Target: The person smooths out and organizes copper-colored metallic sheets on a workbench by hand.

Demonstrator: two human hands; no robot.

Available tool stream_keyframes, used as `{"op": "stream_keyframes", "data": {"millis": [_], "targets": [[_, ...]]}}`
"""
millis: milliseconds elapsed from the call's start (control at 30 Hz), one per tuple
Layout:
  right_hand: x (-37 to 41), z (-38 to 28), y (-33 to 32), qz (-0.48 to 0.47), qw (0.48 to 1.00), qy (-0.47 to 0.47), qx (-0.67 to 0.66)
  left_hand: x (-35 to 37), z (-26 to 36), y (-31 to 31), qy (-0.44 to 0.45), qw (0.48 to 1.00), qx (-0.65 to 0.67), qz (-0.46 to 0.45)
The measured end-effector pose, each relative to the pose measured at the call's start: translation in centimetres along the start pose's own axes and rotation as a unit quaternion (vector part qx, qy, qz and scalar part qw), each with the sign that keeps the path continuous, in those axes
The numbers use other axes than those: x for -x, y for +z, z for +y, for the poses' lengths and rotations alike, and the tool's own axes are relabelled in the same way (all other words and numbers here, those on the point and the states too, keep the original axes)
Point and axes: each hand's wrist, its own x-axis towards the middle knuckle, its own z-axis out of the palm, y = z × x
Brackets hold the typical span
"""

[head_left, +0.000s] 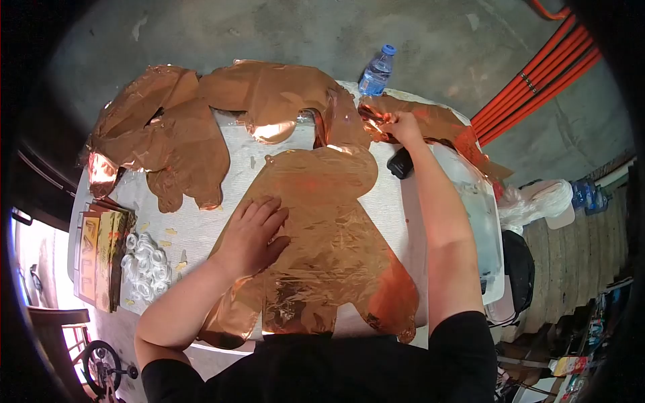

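A flat copper-coloured foil balloon (322, 235) with a rounded top and lobed lower edge lies in front of me. My left hand (254, 232) rests on its left side, palm down and fingers spread. Further out on the right, my right hand (403, 127) is closed in a pinch on the crumpled near edge of another copper foil balloon (433, 119). The exact grip of the fingertips is partly hidden. Two more foil shapes, one at the far middle (269, 87) and one at the left (181, 144), lie flat and overlap.
A water bottle (377, 70) stands at the table's far edge. A small black object (400, 163) lies beside my right forearm. Left are printed packets (104, 258) and white ribbon rolls (144, 269). Orange pipes (537, 77) and a clear plastic bag (534, 205) are right.
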Motion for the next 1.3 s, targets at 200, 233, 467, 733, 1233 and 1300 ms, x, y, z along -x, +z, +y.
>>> {"op": "stream_keyframes", "data": {"millis": [200, 233, 467, 733, 1233, 1300], "targets": [[0.9, -1.5, -1.8, -0.089, 0.942, 0.133, -0.294, 0.0, 0.0, 0.1, 0.003, 1.0, 0.003, 0.02], [0.4, -0.7, -1.5, -0.092, 0.942, 0.131, -0.294, 0.0, 0.0, 0.1, 0.005, 1.0, -0.002, 0.022], [0.2, -0.5, -1.7, -0.041, 0.992, 0.068, -0.097, 0.1, -0.2, -0.1, 0.006, 1.0, -0.001, -0.006], [3.5, -5.9, -1.6, 0.043, 0.953, -0.232, 0.188, 0.3, -0.4, 0.3, -0.004, 1.0, -0.013, -0.016], [0.9, -5.5, 1.5, 0.007, 0.965, -0.12, 0.232, 0.3, -0.5, 0.5, 0.0, 1.0, -0.01, 0.0], [0.4, -4.5, 1.6, 0.038, 0.992, -0.059, 0.105, 0.3, -0.5, 0.4, 0.001, 1.0, -0.012, 0.0]]}}
